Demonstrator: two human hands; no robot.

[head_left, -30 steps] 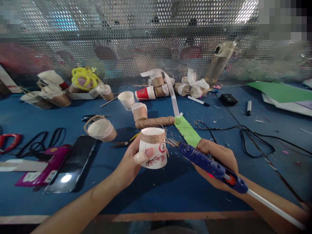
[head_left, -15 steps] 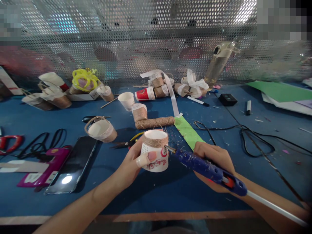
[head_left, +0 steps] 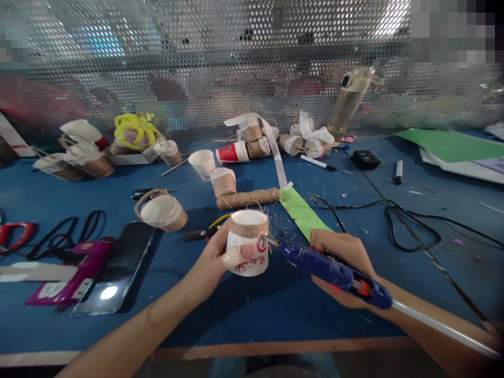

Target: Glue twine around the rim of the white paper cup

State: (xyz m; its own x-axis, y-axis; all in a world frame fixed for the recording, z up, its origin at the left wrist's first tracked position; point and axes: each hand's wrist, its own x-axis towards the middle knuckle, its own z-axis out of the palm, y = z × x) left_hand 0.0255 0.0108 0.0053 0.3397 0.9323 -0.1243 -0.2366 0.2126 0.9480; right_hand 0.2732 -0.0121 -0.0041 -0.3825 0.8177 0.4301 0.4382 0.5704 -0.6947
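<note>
My left hand is closed around a white paper cup printed with red blossoms. Brown twine wraps the cup's upper part, just under the rim. In my right hand is a blue hot glue gun, a long glue stick jutting from its back end. The gun's metal nozzle is at the cup's right side, below the twine; whether it touches I cannot tell. Behind the cup lie a roll of twine and pliers with yellow-edged handles.
To the left are a twine-handled cup, a phone with its light on, and red-handled scissors. A green strip lies beyond the glue gun. Farther back stand several wrapped cups and a bottle. A black cord crosses the right side.
Both hands keep their holds on the cup and the glue gun. The nozzle sits at nearly the same spot on the cup; the whole view has shifted slightly.
</note>
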